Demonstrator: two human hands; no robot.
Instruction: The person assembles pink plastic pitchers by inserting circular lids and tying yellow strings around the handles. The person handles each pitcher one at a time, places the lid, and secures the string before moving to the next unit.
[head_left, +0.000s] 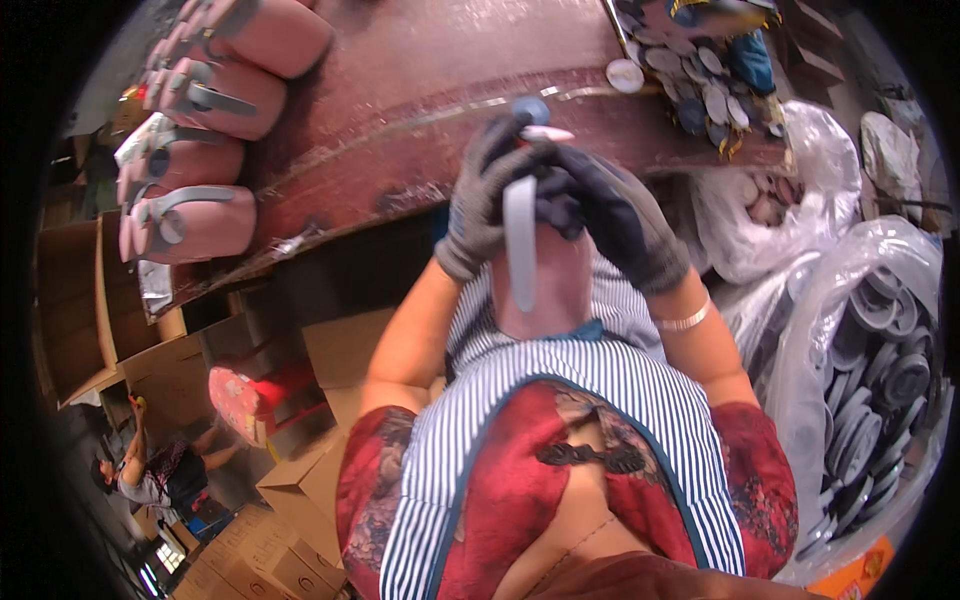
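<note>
A pink jug (pixel 560 280) with a long grey handle (pixel 520 245) leans against my striped apron, its top tilted away from me. My left hand (pixel 475 205), in a grey and black glove, is closed round the jug's top on the left of the handle. From the right, my gloved right hand (pixel 630 215) curls its fingers over the same top. A pale pink piece (pixel 548 133) shows just beyond my fingertips, and my fingers hide most of the jug's top. Behind it, a round bluish disc (pixel 530 110) is at the table edge.
Several pink jugs with grey handles (pixel 195 225) stand in a row on the left of the red-brown table (pixel 430 60). Grey discs (pixel 715 95) lie at its right corner. Clear bags of grey parts (pixel 860 430) stand right; cardboard boxes (pixel 260 550) and another person (pixel 165 470) are lower left.
</note>
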